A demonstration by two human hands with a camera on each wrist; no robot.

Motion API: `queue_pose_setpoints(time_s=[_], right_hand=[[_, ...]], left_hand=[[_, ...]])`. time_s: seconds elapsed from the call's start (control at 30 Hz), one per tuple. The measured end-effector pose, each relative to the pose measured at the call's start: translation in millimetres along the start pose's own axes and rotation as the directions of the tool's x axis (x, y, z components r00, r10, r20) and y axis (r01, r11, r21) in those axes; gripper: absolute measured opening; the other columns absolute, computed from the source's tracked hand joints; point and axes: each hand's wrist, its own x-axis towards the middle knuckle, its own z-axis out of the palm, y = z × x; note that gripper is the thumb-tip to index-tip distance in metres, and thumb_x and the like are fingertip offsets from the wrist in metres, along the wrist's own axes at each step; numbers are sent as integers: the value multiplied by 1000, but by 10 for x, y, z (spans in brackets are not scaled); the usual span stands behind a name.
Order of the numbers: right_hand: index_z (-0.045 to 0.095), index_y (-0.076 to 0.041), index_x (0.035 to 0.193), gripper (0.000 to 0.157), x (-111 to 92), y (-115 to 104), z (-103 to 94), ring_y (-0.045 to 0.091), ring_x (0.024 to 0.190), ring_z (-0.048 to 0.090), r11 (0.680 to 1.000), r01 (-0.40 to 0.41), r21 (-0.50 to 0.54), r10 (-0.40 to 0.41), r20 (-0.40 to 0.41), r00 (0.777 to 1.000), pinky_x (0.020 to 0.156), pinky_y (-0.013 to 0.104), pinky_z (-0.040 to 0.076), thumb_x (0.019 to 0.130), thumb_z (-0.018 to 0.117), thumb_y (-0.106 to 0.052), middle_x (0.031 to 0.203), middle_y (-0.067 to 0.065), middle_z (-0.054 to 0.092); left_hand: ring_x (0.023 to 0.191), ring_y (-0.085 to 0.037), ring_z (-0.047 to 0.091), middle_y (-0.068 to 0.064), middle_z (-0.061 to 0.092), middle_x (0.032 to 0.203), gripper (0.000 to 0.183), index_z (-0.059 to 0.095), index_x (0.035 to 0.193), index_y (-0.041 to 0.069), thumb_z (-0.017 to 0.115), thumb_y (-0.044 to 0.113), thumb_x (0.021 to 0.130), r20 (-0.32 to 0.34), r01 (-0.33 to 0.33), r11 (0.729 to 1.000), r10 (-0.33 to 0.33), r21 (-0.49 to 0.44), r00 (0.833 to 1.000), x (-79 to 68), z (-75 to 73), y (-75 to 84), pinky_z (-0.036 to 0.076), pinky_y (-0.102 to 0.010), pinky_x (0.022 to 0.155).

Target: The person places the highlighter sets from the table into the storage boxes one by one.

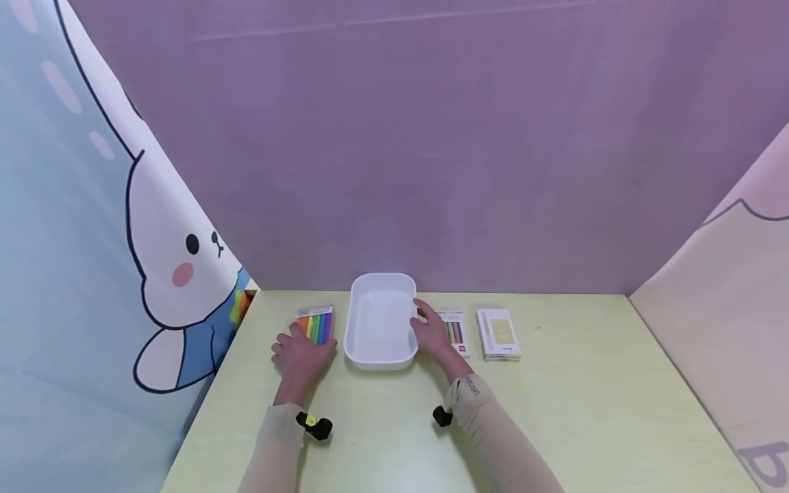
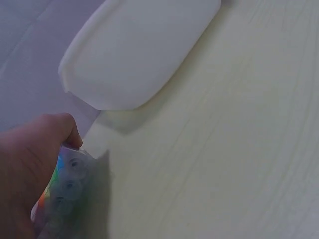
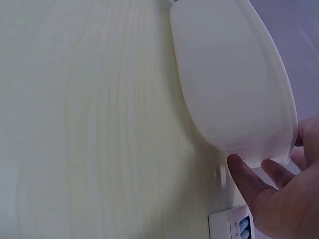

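A pack of coloured pens (image 1: pixel 316 325) in rainbow order lies at the left of the table, its clear end showing in the left wrist view. My left hand (image 1: pixel 303 355) grips it from above, thumb at the right edge and fingers across to the left; the hand covers its near part. Right of the pack stands a white plastic tub (image 1: pixel 381 359) with nothing inside. Against its right wall, my right hand (image 1: pixel 433 335) touches the side and rim with spread fingers (image 3: pixel 241 177). Some of those fingertips are hidden behind the tub in the right wrist view.
Right of the tub is a box of coloured sticks (image 1: pixel 456 332), partly behind the right hand. Further right lies a white box with a yellow panel (image 1: pixel 499 334). A purple cloth (image 1: pixel 431 171) rises behind the pale wooden table (image 1: pixel 585 383).
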Motion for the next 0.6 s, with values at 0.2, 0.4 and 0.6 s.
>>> queue_pose_setpoints(time_s=[0.2, 0.4, 0.6], right_hand=[[45, -19, 146, 50, 12, 22, 17, 38, 123, 50, 1000, 3, 0, -3, 16, 1000, 100, 49, 42, 97, 56, -18, 139, 18, 52], [46, -20, 146, 50, 18, 43, 15, 38, 125, 49, 1000, 0, 4, 0, 19, 1000, 101, 49, 41, 97, 57, -17, 138, 19, 51], [45, -22, 146, 51, 24, 42, -13, 38, 126, 47, 1000, -7, 9, 7, 30, 1000, 101, 50, 40, 97, 56, -19, 139, 19, 50]], left_hand=[[99, -47, 38, -31, 39, 110, 100, 27, 137, -4, 67, 63, 74, -59, -5, 1000, 3, -25, 998, -84, -138, 47, 38, -63, 83], [99, -45, 39, -30, 41, 110, 97, 29, 138, -3, 67, 61, 74, -110, -41, 998, 35, -55, 993, -164, -274, 119, 37, -61, 82], [100, -44, 37, -28, 41, 111, 96, 31, 137, -1, 67, 61, 73, -165, -80, 993, 64, -92, 984, -240, -420, 293, 37, -60, 80]])
